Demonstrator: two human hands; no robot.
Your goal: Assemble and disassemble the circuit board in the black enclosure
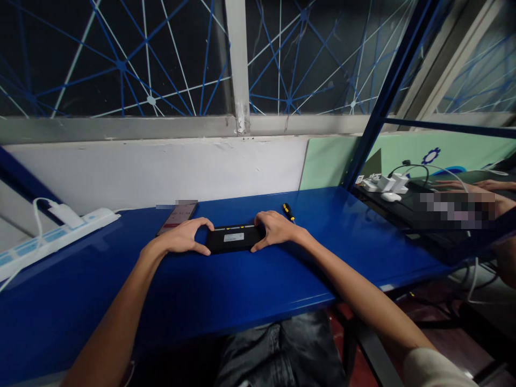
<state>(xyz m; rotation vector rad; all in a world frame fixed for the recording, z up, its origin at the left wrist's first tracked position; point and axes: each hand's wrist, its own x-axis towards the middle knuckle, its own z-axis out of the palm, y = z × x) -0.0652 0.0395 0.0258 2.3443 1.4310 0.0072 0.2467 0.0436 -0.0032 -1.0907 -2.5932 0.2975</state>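
Bracketing a flat black case (234,238) from either end, a person's two bare hands meet over a blue table (242,290) beneath a row of patterned windows (181,54). The left hand (183,236) curves into a wide C, its fingertips at the far left corner and its thumb at the near one; the right hand (276,228) mirrors it at the opposite end, partly covering that edge, so that the case is held between the two. It lies level near the middle of the table (whether it rests on the surface or sits just above it cannot be told), a pale label (234,237) facing up and small yellow marks along its far edge. Behind the left hand, a phone (179,214) lies tilted toward the wall, its screen lit. Beyond the right hand is a screwdriver (287,211) with a black-and-yellow handle, its shaft pointing toward the wrist. At far left, a white power strip (54,235) carries a plugged-in adapter (66,214) and its cable. At right, past a blue frame post (368,134), a co-worker's hand (478,191) reaches over a dark neighboring table near white chargers (393,183).
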